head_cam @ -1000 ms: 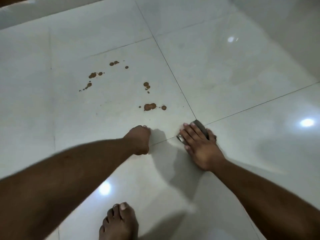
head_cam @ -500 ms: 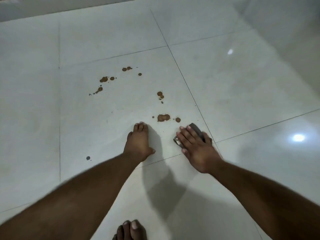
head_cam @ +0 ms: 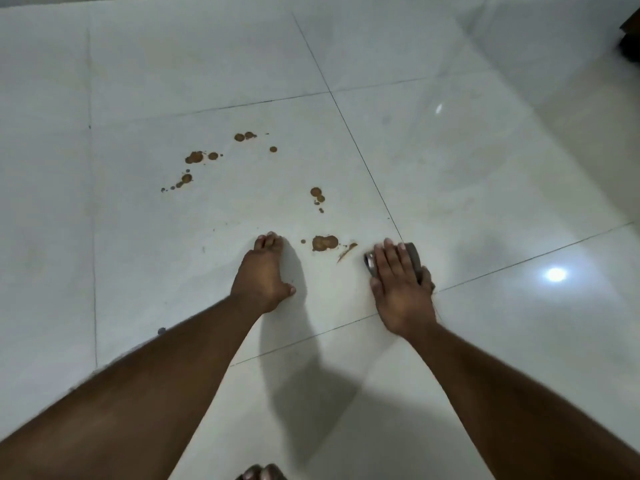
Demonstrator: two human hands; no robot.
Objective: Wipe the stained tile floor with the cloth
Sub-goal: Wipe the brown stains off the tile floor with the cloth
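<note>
Brown stains spot one pale glossy floor tile [head_cam: 173,258]: a large blot [head_cam: 325,243] with a fresh smear [head_cam: 347,251] to its right, a small cluster [head_cam: 317,195] farther off, and scattered drops [head_cam: 194,157] at the far left. My right hand [head_cam: 398,289] lies flat with straight fingers on a small grey cloth [head_cam: 414,254], pressing it to the floor just right of the smear. My left hand [head_cam: 265,275] is planted on the tile left of the large blot, fingertips down, holding nothing.
Dark grout lines [head_cam: 360,157] cross near the cloth. A small dark speck [head_cam: 161,330] lies beside my left forearm. Toes [head_cam: 263,472] show at the bottom edge. A dark object [head_cam: 630,39] sits at the far right edge. A light reflection [head_cam: 556,274] shines on the right.
The small brown drop right of the large blot has become a streak. My right hand with the cloth now sits farther right of the blot. My left hand stays planted.
</note>
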